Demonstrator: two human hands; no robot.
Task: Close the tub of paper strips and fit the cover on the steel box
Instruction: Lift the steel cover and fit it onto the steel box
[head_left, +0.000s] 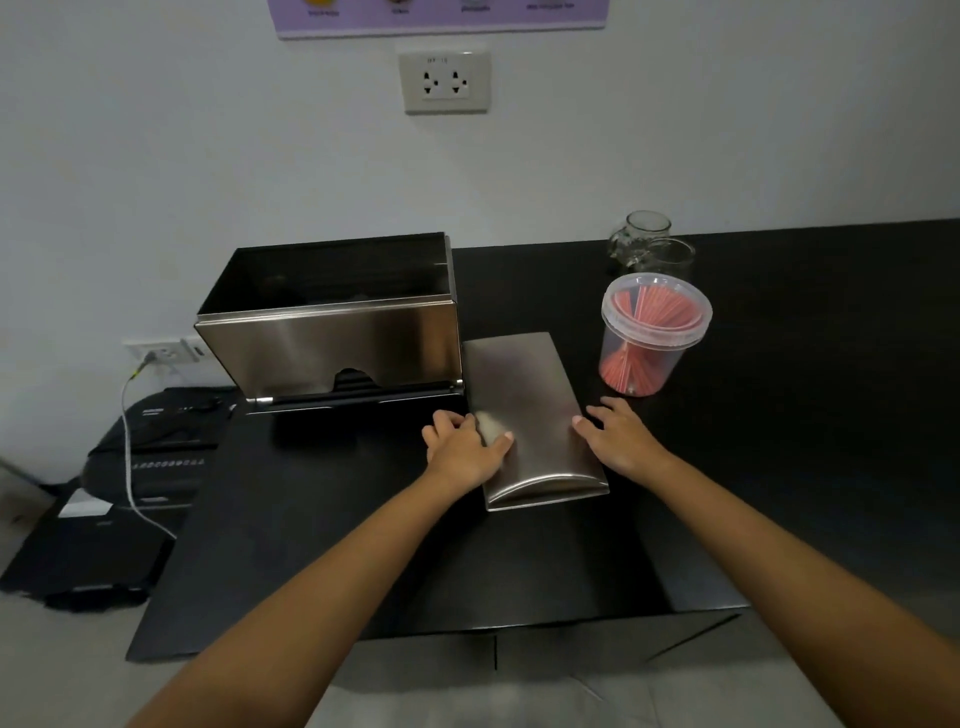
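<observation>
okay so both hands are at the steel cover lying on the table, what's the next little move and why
Probably close both hands on the cover's long edges and lift it. The left hand and right hand flank the steel cover, which lies flat beside the open-topped steel box. The tub already looks lidded.

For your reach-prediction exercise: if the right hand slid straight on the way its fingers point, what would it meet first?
Probably the tub of paper strips, beyond the right hand on the black table; depth is uncertain.
</observation>
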